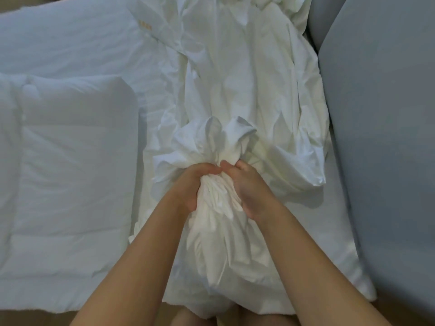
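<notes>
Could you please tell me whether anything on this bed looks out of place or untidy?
The white cover lies heavily crumpled down the middle, its near end bunched into a wad gripped by the left hand and right hand. The quilted duvet beside it lies flat. No stain or tear shows.

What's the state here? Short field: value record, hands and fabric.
work: white cover bunched between both hands
left hand: grips the bunch from its left side
right hand: grips the bunch from its right side, fingertips close to the left hand's
bunch: folds stick up above the hands; the rest lies spread and creased beyond
left of cover: quilted duvet, lying flat
right of cover: grey padded panel
mark: gold tag on a fabric edge, far left
</notes>
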